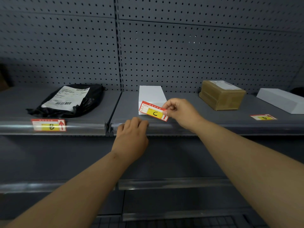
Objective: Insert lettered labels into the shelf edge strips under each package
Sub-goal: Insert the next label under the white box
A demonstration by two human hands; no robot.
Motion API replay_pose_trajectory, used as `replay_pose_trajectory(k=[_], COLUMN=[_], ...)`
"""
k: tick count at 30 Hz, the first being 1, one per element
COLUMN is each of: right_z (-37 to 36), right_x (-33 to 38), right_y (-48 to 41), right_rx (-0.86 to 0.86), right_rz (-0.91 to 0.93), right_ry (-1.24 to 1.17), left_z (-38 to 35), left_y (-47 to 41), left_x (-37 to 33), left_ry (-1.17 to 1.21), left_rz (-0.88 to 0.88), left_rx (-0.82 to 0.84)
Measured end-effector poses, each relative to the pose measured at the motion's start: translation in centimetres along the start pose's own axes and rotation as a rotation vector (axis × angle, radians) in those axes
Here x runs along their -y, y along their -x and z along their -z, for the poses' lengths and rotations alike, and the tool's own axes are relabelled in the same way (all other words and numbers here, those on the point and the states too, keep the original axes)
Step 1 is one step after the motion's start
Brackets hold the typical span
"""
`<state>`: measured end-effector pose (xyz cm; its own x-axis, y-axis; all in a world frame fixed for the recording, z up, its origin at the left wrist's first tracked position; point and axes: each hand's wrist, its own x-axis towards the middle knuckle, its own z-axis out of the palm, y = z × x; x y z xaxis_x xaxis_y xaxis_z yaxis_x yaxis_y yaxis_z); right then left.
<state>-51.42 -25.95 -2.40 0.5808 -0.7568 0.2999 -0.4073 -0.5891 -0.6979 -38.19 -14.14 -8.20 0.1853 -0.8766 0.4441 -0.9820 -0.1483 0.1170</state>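
Note:
My right hand (180, 111) pinches the right end of a red and yellow label marked C (152, 111), held tilted just above the shelf edge in front of a white box (151, 94). My left hand (131, 134) rests with curled fingers on the clear edge strip (172, 126) below that box. A label marked B (49, 125) sits in the strip under a black mailer bag (69, 101). Another label, marked D (263, 117), lies flat on the shelf near a brown cardboard box (222, 94).
A second white box (281, 99) lies at the far right of the grey shelf (189, 104). Grey pegboard (181, 46) backs the shelf. Lower shelves with clear strips (172, 183) run below my forearms.

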Motion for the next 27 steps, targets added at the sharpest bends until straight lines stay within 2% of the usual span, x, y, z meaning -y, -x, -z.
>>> replay_pose_trajectory(k=[12,21,27], right_z=[0.2,0.15,-0.41], right_x=[-0.21,-0.35,-0.41], right_y=[0.19,0.22,0.32], right_rx=[0.005,0.003,0.036], right_rz=[0.008,0.006,0.023], right_ry=[-0.003,0.001,0.109], left_z=[0.4,0.62,0.67], left_y=[-0.82,-0.93,-0.34], left_x=[-0.52,-0.83,-0.52], left_ry=[0.046,0.05,-0.001], left_rz=[0.044,0.052,0.023], left_rx=[0.079,0.073,0.06])
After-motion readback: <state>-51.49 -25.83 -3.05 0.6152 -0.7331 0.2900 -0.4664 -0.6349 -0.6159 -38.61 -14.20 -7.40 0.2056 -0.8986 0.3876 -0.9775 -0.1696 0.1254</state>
